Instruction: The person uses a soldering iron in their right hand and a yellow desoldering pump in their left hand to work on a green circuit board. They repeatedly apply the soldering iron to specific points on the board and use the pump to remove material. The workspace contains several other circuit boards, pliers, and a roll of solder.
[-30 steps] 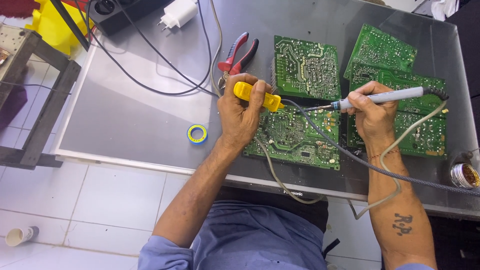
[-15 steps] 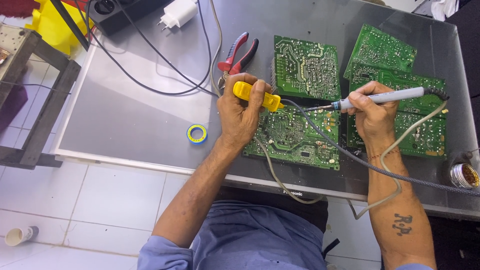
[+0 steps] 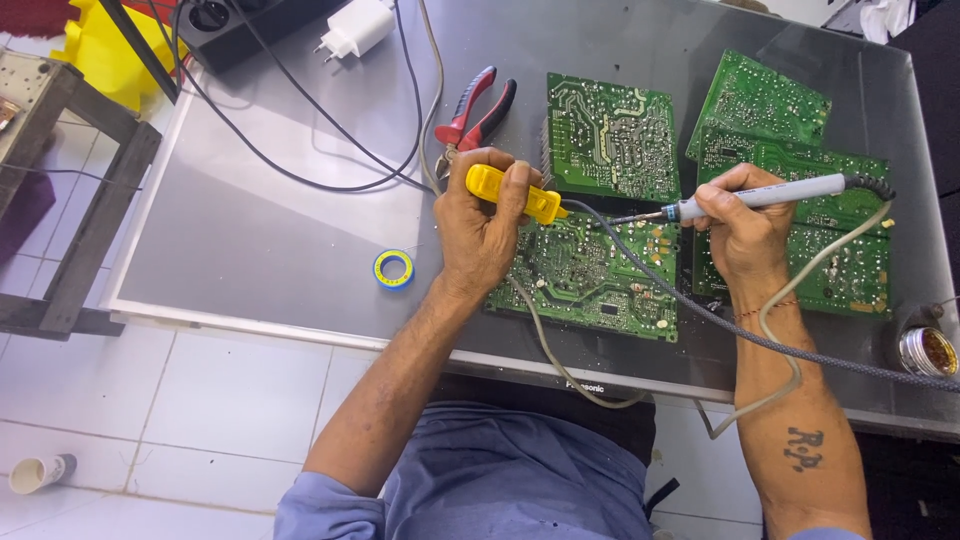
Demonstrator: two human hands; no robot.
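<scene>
Green circuit board point(image 3: 585, 280) lies flat near the front edge of the grey table point(image 3: 280, 230), solder side up, between both hands. Left hand point(image 3: 480, 235) is curled tight around a yellow desoldering pump point(image 3: 512, 193), its tip pointing right over the board's top edge. Right hand point(image 3: 745, 235) pinches a grey soldering iron point(image 3: 760, 195) pen-style, its tip down at the board's upper right part, close to the pump tip; actual contact too small to tell. Iron's braided cable point(image 3: 700, 310) crosses the board toward the right. Second board point(image 3: 612, 137) just behind, two more boards point(image 3: 790, 200) under the right hand. Red-handled pliers point(image 3: 478, 115) behind the left hand. Blue-yellow tape roll point(image 3: 394, 269) left of the left wrist. Flux tin point(image 3: 928, 351) at the right edge.
</scene>
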